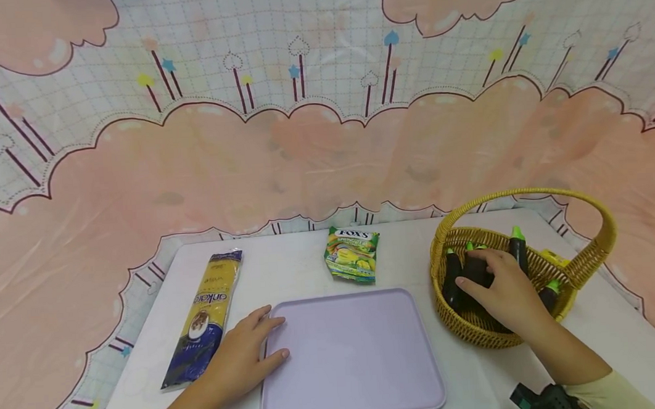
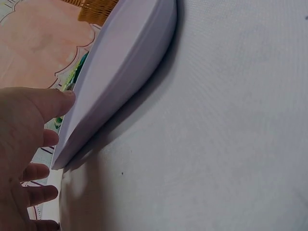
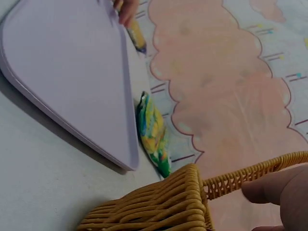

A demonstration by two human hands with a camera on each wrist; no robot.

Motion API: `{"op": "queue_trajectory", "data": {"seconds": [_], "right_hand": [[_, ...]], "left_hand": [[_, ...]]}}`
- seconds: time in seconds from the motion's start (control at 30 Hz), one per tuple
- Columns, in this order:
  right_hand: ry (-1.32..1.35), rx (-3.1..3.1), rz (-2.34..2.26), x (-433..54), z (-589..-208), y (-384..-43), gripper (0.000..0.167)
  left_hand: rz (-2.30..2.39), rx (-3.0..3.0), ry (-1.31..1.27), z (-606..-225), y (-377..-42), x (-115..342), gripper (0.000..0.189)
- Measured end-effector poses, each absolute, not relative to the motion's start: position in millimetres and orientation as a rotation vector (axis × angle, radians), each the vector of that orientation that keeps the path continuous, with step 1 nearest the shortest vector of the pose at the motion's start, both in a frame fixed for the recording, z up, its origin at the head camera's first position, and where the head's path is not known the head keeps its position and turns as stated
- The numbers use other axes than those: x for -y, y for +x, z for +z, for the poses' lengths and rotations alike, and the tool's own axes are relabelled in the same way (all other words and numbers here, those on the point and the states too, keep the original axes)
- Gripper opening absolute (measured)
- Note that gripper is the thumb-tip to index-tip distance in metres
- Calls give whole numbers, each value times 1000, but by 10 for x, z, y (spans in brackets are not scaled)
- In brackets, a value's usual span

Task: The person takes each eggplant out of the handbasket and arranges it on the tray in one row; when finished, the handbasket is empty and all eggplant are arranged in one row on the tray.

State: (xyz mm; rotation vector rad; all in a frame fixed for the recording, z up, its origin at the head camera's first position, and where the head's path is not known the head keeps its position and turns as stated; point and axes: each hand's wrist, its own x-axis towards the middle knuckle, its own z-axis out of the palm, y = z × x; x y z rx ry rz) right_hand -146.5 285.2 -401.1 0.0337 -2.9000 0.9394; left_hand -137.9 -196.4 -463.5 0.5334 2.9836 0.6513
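Observation:
At the right, a yellow wicker basket (image 1: 476, 339) with an arched handle holds several dark eggplants with bright green stems. My right hand (image 1: 507, 294) reaches into it, thumb and fingers curved about one eggplant (image 1: 475, 272); the palm covers part of it. Another eggplant (image 1: 452, 278) leans on the basket's left side, and one more (image 1: 518, 250) stands up behind the hand. My left hand (image 1: 243, 357) lies at the left edge of a lilac tray (image 1: 349, 358), fingers spread and thumb over the rim. In the right wrist view, the thumb (image 3: 269, 187) shows above the basket rim.
A yellow and blue pasta packet (image 1: 204, 316) lies left of the tray. Behind the tray is a green Fox's candy bag (image 1: 353, 254). Something yellow (image 1: 554, 258) sits at the basket's right side. A patterned pink cloth (image 1: 325, 161) hangs behind the white table.

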Motion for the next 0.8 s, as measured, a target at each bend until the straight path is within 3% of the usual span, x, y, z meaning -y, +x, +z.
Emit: {"op": "queue_trajectory", "data": {"seconds": [0.27, 0.8], "right_hand": [[62, 3016, 803, -2870, -3984, -1589, 79], [11, 3121, 883, -2885, -3977, -1666, 63]], "left_hand": [[633, -2973, 534, -4632, -1388, 1953, 56], [616, -2974, 546, -4634, -1397, 1965, 54]]}}
